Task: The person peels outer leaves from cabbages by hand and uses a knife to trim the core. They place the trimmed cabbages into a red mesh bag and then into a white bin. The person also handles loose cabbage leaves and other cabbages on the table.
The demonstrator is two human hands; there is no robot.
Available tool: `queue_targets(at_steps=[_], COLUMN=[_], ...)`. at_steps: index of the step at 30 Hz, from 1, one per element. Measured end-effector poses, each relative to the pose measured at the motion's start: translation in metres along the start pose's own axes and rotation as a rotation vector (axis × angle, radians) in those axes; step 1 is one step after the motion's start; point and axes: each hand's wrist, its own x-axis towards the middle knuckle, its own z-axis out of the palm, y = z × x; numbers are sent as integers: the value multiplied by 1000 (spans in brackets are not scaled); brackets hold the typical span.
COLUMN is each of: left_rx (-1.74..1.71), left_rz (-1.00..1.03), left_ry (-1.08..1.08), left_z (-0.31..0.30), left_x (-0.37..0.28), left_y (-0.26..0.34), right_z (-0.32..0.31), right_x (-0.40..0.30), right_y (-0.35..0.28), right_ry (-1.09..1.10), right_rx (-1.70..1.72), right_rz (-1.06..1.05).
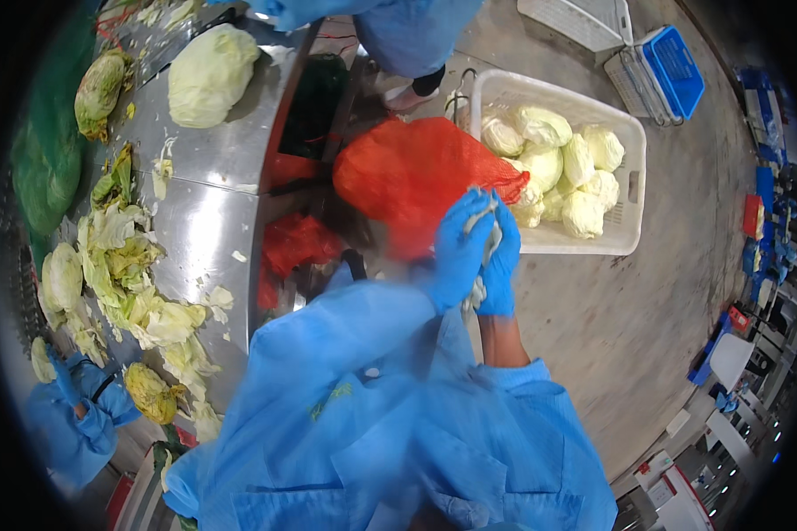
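My left hand (463, 251) and my right hand (500, 269), both in blue gloves, are pressed together in front of my chest. Between them is a crumpled greyish-white cloth (490, 232), with one end hanging below near the right wrist. Just past my fingertips lies a full red mesh sack (405, 176), its narrowed end touching or overlapping the crate's near side. Whether my fingers touch the sack cannot be made out. Several trimmed cabbages (541, 166) sit in a white plastic crate (627, 232) on the floor.
To the left runs a steel table (206, 219) with a large cabbage (212, 76) and loose leaves (116, 252). More red mesh (299, 242) lies below its edge. Co-workers in blue stand across (405, 33) and at lower left (83, 415). Stacked baskets (671, 73) stand far right.
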Motion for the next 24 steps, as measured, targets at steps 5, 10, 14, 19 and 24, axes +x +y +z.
queue_targets(at_steps=[5,10,14,19,24], left_rx=[181,322,428,113,184], left_rz=[2,-143,-3,-153,-160], left_ry=[7,-16,-8,214,236], left_z=[24,34,24,14,-16], left_x=[15,0,-15,-2,23], left_y=[-83,-118,-147,-119,-88], right_z=[-50,-135,-139,-113,-80], right_x=[35,42,34,53,76], right_y=[-15,6,3,17,48], right_ry=[57,-77,-84,-2,-23], right_rx=[217,164,288,722,434], right_rz=[165,142,266,568,545])
